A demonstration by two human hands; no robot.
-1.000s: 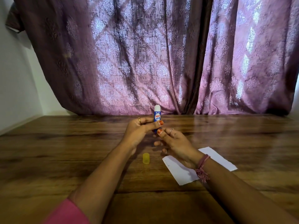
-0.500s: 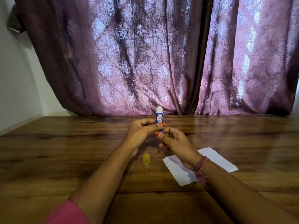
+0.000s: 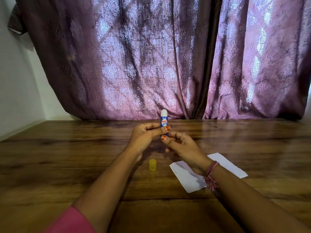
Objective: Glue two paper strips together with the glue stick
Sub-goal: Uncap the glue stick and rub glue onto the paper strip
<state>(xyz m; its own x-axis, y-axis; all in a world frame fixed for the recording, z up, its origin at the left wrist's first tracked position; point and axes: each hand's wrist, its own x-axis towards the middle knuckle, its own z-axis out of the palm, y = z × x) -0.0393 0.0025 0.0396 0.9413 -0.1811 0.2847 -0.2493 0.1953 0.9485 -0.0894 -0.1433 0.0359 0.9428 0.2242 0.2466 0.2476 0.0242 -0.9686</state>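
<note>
Purple patterned curtains point(image 3: 151, 56) hang behind a wooden desk point(image 3: 50, 157), covering the far side from about 10 o'clock to 2 o'clock; a white wall point(image 3: 15, 81) shows at 9 o'clock.

Glue stick point(image 3: 163, 121): blue tube with a white, rounded glue tip exposed at the top. It stands upright above the desk, just beyond the scene centre toward 12 o'clock, held clear of the surface.

Left hand point(image 3: 146, 137): fingers curl round the tube from behind, and the thumb presses across its front just below the label. A ring is visible on one finger. A pink sleeve point(image 3: 70, 221) shows at the forearm, toward 7 o'clock.

Right hand point(image 3: 181, 145): positioned just beside the left hand, at its 4 o'clock. The thumb tip meets the lower end of the tube and the fingers curl behind it; whether they grip the base cannot be told exactly, as that end is hidden. A ring sits on one finger and a pink thread bracelet point(image 3: 211, 174) circles the wrist.

Yellow cap point(image 3: 152, 164): stands on the desk, apart from the tube, at 6 o'clock from the left hand.

Paper strips point(image 3: 186, 177): white, lying flat on the desk at 4 o'clock from the hands, partly covered by the right wrist and forearm. How the pieces overlap cannot be told.
</note>
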